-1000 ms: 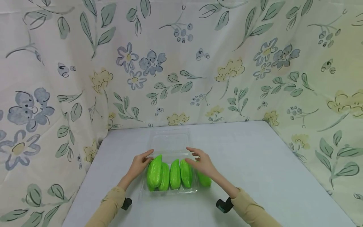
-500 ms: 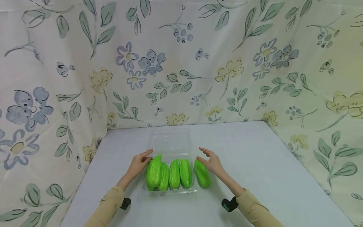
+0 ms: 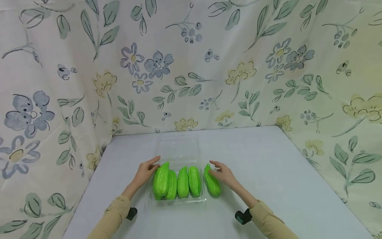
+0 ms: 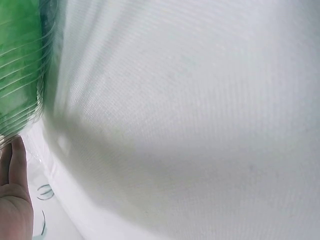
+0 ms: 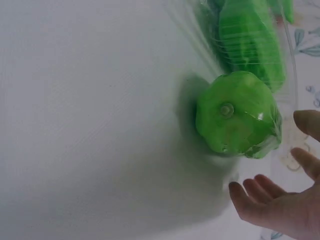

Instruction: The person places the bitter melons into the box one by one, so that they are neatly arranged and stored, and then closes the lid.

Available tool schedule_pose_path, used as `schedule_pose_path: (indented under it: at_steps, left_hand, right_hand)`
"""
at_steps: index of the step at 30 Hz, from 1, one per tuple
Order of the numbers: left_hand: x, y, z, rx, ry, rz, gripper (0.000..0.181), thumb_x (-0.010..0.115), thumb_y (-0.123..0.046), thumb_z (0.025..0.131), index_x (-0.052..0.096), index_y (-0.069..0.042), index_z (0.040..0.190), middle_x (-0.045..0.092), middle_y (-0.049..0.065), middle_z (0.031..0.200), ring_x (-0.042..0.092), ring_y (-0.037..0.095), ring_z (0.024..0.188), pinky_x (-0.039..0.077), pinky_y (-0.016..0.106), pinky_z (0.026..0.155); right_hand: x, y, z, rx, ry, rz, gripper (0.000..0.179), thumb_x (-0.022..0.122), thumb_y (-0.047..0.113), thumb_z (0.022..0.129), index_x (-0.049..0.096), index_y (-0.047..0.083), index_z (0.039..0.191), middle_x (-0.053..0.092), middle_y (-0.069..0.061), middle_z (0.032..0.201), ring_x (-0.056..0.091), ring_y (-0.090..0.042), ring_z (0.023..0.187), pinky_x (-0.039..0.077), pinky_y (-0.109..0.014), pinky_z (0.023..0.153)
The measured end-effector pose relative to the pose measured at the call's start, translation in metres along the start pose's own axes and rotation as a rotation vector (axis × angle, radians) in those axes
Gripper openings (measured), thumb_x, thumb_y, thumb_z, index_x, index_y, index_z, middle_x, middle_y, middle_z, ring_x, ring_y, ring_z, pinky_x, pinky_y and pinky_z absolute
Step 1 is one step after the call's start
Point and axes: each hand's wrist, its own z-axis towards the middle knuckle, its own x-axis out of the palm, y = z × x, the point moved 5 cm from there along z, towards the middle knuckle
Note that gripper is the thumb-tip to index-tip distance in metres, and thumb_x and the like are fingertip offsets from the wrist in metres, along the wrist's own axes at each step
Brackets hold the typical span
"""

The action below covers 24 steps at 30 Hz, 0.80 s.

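In the head view a clear plastic clamshell box (image 3: 195, 199) lies with its lid (image 3: 178, 148) folded back. Several bright green, ribbed vegetables with pointed tips (image 3: 183, 186) lie in its base, the leftmost on top of another. At the box's left wall is my left hand (image 3: 145, 172); in the left wrist view its straight fingers (image 4: 18, 160) meet the box's corner. One more such green vegetable (image 3: 213, 186) lies outside, along the right wall. My right hand (image 3: 225, 175) hovers at its upper end, thumb and fingers spread apart; the right wrist view shows its blunt, lobed end (image 5: 237, 115).
A white cloth-covered table (image 3: 268, 186) extends on both sides of the box. Patterned floral fabric (image 3: 191, 96) hangs behind and at both sides. Dark wrist-worn cameras (image 3: 243, 216) sit below each forearm.
My right hand has moved right, away from the box's right part, to the loose green vegetable, then slightly lower. The left hand stays at the box's left wall.
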Motion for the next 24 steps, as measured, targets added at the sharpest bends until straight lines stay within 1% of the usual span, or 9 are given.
schedule_pose_path:
  at_steps: [7, 13, 16, 19, 22, 24]
  left_hand:
    - [-0.0006, -0.0024, -0.0001, -0.003, 0.000, 0.000, 0.041, 0.060, -0.001, 0.090, 0.055, 0.000, 0.131, 0.056, 0.019, 0.132, 0.067, 0.031, 0.101, 0.056, 0.033, 0.079]
    - [-0.0005, -0.0030, -0.0001, -0.014, 0.004, 0.001, 0.041, 0.060, 0.000, 0.091, 0.054, 0.000, 0.131, 0.055, 0.018, 0.133, 0.067, 0.030, 0.101, 0.056, 0.033, 0.080]
    - [-0.0006, -0.0025, 0.0001, -0.014, 0.000, -0.003, 0.041, 0.060, -0.001, 0.091, 0.054, 0.000, 0.131, 0.055, 0.018, 0.133, 0.068, 0.030, 0.100, 0.056, 0.034, 0.081]
    - [-0.0008, -0.0019, 0.0003, -0.010, 0.000, -0.005, 0.041, 0.060, 0.000, 0.091, 0.054, 0.001, 0.131, 0.055, 0.019, 0.133, 0.067, 0.031, 0.100, 0.056, 0.034, 0.080]
    - [-0.0007, -0.0012, 0.0002, -0.008, 0.002, -0.011, 0.041, 0.059, 0.000, 0.091, 0.054, 0.001, 0.131, 0.055, 0.019, 0.133, 0.068, 0.031, 0.099, 0.056, 0.033, 0.080]
    - [-0.0009, -0.0008, 0.0001, -0.009, 0.004, -0.013, 0.040, 0.059, 0.000, 0.091, 0.054, 0.002, 0.131, 0.055, 0.019, 0.133, 0.068, 0.030, 0.098, 0.056, 0.033, 0.079]
  right_hand:
    - [0.0059, -0.0027, 0.0011, 0.001, 0.063, -0.021, 0.048, 0.067, 0.020, 0.088, 0.054, 0.012, 0.134, 0.056, -0.026, 0.127, 0.057, -0.044, 0.111, 0.050, -0.053, 0.089]
    - [0.0070, 0.0003, 0.0011, -0.033, 0.126, -0.028, 0.050, 0.071, 0.019, 0.084, 0.056, 0.010, 0.131, 0.055, -0.024, 0.129, 0.057, -0.044, 0.111, 0.051, -0.052, 0.086]
    - [0.0077, 0.0022, 0.0008, -0.068, 0.170, -0.051, 0.052, 0.072, 0.018, 0.083, 0.056, 0.009, 0.132, 0.056, -0.023, 0.128, 0.059, -0.041, 0.108, 0.053, -0.046, 0.081]
    - [0.0078, 0.0036, -0.0003, -0.102, 0.208, -0.056, 0.054, 0.071, 0.018, 0.083, 0.054, 0.006, 0.133, 0.056, -0.025, 0.128, 0.061, -0.038, 0.102, 0.054, -0.039, 0.074]
    - [0.0061, 0.0040, -0.0016, -0.102, 0.213, -0.062, 0.054, 0.071, 0.019, 0.083, 0.054, 0.006, 0.133, 0.054, -0.026, 0.130, 0.062, -0.039, 0.101, 0.055, -0.037, 0.072]
    - [0.0046, 0.0028, -0.0020, -0.083, 0.190, -0.079, 0.054, 0.072, 0.021, 0.082, 0.056, 0.007, 0.131, 0.055, -0.025, 0.130, 0.061, -0.040, 0.103, 0.055, -0.039, 0.073]
